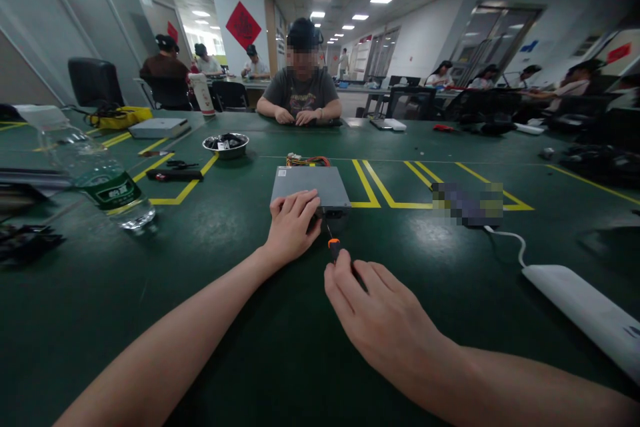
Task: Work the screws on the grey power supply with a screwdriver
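A grey metal computer power supply [310, 180] lies on the green table, its bundle of coloured cables [307, 160] at the far side. My left hand [295, 223] grips its near left part, fingers over the top and thumb down at the front face. In my right hand [375, 300] is a screwdriver [334, 248] with a black and orange handle, pinched between thumb and fingers. Its thin shaft reaches up to the near face of the power supply, beside my left thumb. Whether the tip sits in a screw is too small to tell.
To the left stand a tilted-looking water bottle [107, 180], a metal bowl [226, 145] of small parts and a black tool [175, 175]. On the right a blurred-out device [467, 205] is cabled to a white power bank [585, 313]. A person [300, 87] sits opposite.
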Demonstrator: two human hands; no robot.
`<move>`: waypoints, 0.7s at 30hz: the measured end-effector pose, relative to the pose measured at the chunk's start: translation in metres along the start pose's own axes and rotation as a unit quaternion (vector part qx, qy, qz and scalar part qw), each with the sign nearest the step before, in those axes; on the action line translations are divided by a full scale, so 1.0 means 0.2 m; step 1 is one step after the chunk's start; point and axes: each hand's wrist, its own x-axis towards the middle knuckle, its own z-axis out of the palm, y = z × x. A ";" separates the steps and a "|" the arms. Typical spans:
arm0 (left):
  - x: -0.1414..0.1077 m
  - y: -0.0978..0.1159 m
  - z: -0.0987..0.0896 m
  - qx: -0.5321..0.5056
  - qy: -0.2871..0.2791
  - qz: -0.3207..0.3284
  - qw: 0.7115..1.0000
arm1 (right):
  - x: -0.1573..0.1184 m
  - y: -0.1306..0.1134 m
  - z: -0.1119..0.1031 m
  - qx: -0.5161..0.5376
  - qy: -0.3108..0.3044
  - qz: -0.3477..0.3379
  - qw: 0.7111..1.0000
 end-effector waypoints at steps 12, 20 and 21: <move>0.00 0.00 0.01 0.019 0.005 0.005 1.000 | -0.09 0.04 0.04 0.028 -0.005 0.012 1.000; 0.01 0.02 -0.02 0.011 -0.014 -0.023 1.000 | -0.09 0.03 0.07 0.011 -0.018 0.052 0.998; 0.01 0.02 -0.02 0.011 -0.016 -0.027 0.999 | -0.09 0.02 0.07 0.012 -0.021 0.057 0.998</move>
